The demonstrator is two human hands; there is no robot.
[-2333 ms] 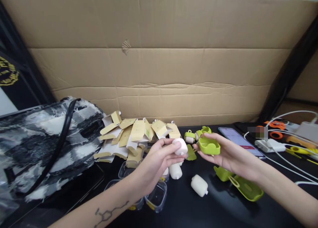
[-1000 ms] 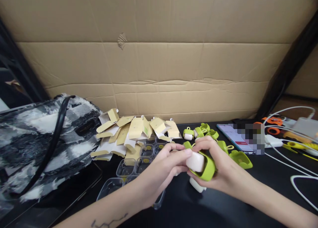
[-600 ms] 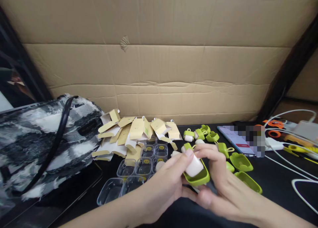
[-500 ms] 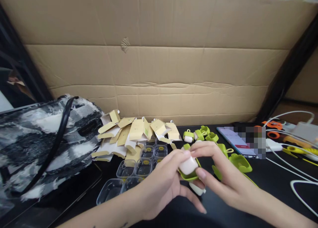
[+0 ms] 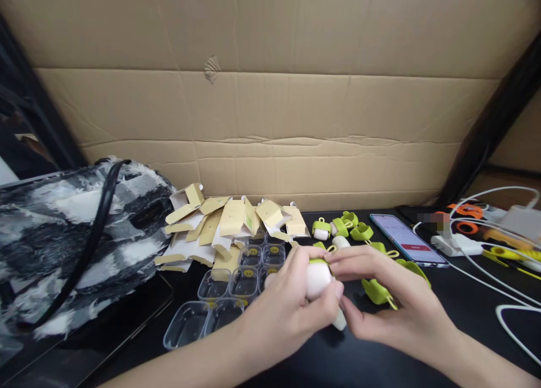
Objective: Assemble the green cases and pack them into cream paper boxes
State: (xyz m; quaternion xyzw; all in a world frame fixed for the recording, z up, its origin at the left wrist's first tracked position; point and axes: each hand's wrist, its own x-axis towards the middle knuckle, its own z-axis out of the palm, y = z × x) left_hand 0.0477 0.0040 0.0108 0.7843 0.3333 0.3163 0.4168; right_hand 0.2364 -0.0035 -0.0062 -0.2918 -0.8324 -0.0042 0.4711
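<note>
One white case: your left hand pinched it; your right hand, its green cover; uneven pressure risked slippage.

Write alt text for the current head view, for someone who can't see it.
A left hand grips a rounded white piece with a green edge along its top, the right hand against it, above a black table. To the left are clear tubs and a heap of opened cardboard boxes; to the right, green covers and a phone.
</note>
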